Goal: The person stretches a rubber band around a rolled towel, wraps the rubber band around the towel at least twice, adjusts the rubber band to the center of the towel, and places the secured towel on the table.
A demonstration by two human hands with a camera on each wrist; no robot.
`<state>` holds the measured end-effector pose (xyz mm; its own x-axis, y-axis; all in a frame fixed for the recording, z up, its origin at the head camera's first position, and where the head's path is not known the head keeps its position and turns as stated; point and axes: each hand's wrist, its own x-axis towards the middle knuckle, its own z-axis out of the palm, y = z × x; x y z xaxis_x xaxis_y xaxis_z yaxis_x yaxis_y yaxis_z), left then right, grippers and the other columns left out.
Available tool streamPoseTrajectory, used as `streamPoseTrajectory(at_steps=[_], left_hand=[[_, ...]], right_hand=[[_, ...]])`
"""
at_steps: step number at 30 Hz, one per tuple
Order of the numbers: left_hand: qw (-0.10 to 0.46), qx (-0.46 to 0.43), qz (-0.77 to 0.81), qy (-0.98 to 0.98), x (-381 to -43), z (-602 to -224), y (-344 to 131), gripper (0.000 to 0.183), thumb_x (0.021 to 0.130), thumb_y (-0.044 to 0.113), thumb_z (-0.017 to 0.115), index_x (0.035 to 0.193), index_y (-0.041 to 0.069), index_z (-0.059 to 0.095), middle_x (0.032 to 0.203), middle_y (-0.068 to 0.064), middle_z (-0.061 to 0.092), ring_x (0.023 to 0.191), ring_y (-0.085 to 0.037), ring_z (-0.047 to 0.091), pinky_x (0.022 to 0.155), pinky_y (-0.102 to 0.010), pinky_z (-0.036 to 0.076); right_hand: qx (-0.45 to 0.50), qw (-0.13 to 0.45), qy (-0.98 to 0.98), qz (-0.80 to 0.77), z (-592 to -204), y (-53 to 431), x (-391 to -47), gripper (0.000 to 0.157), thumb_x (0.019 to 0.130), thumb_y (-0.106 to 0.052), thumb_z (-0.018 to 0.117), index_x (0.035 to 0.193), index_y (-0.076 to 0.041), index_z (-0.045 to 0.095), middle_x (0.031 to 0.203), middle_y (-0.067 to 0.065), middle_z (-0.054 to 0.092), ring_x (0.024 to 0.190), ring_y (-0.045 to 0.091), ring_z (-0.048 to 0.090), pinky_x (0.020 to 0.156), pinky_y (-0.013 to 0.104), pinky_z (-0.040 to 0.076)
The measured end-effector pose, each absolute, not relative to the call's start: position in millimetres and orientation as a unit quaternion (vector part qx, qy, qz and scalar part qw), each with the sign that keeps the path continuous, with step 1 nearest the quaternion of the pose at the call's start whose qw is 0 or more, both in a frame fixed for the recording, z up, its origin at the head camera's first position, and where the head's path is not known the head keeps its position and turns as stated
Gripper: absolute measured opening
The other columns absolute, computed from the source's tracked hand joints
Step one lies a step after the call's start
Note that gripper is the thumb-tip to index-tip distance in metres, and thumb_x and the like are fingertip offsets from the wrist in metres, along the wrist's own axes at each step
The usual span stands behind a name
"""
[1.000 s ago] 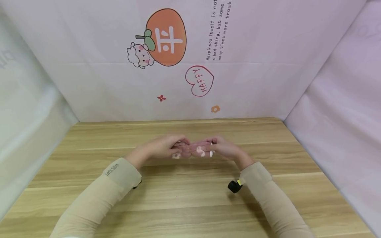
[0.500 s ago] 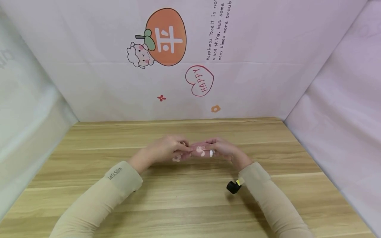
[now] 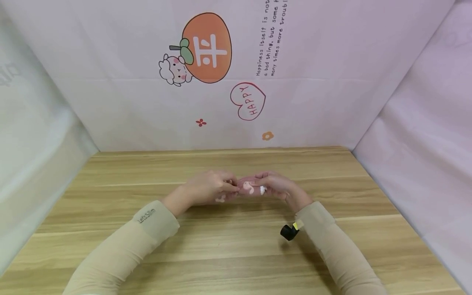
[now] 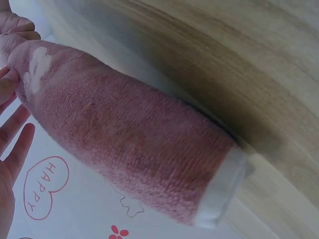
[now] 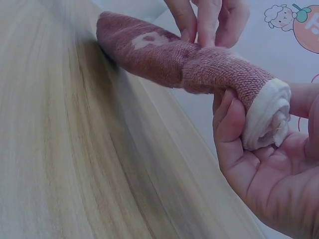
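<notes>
A dusty-pink towel [image 3: 250, 190], rolled into a tube with white edging and pale printed shapes, is held slightly above the table by both hands. My left hand [image 3: 211, 187] pinches the roll near its middle, where the right wrist view shows a narrowed fold in the towel [image 5: 209, 72]. At the other end my right hand [image 3: 279, 186] holds the roll, its fingers curled beneath the white spiral end. In the left wrist view the free left half of the towel [image 4: 134, 132] stretches out past the left fingers, wide and puffy.
A wood-grain table [image 3: 228, 246] lies under the hands. Behind it stands a white printed backdrop [image 3: 313, 102], with white cloth at both sides. A black wrist device [image 3: 289, 232] hangs below the right sleeve.
The left fingers have shifted a little right along the rolled towel and now pinch its middle. My right hand stays nearly where it was, still holding the white end.
</notes>
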<state>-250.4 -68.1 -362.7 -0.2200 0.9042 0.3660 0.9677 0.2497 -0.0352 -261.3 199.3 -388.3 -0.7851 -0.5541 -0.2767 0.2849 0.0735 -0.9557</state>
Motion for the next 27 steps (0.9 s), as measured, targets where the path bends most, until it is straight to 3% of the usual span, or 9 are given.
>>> streamPoseTrajectory(at_steps=[11,14,20,27], left_hand=[[0.137,-0.582,-0.059,-0.799,-244.5,-355.8,-59.2,0.018,0.090,0.000,0.076,0.104,0.012,0.076,0.113,-0.001,0.068,0.105,-0.018,0.064,0.092,-0.032,0.054],[0.119,-0.564,-0.019,-0.817,-241.7,-351.4,-57.5,0.020,0.091,0.002,0.076,0.107,0.015,0.074,0.120,0.001,0.067,0.111,-0.020,0.061,0.095,-0.038,0.053],[0.072,-0.539,0.021,-0.839,-242.1,-350.2,-55.4,0.017,0.095,0.013,0.074,0.111,0.018,0.070,0.123,0.003,0.064,0.116,-0.021,0.056,0.094,-0.042,0.052],[0.038,-0.513,0.074,-0.855,-240.1,-348.3,-54.8,0.040,0.093,0.018,0.077,0.131,0.015,0.067,0.135,-0.003,0.062,0.126,-0.026,0.054,0.097,-0.046,0.051]], right_hand=[[-0.107,0.322,0.663,-0.667,-384.7,196.7,-261.4,0.034,0.099,-0.003,0.051,0.129,0.014,0.056,0.098,0.004,0.070,0.083,0.010,0.066,0.070,0.019,0.054],[-0.109,0.326,0.661,-0.667,-384.6,196.4,-261.8,0.036,0.099,-0.003,0.051,0.130,0.014,0.055,0.098,0.004,0.070,0.083,0.010,0.066,0.070,0.019,0.055],[-0.112,0.324,0.668,-0.661,-386.4,194.9,-261.9,0.025,0.100,-0.003,0.052,0.120,0.008,0.063,0.093,0.001,0.069,0.080,0.009,0.065,0.069,0.019,0.054],[-0.100,0.319,0.676,-0.656,-390.4,197.8,-264.2,0.028,0.099,-0.002,0.053,0.122,0.012,0.062,0.091,0.001,0.068,0.077,0.009,0.064,0.068,0.019,0.054]])
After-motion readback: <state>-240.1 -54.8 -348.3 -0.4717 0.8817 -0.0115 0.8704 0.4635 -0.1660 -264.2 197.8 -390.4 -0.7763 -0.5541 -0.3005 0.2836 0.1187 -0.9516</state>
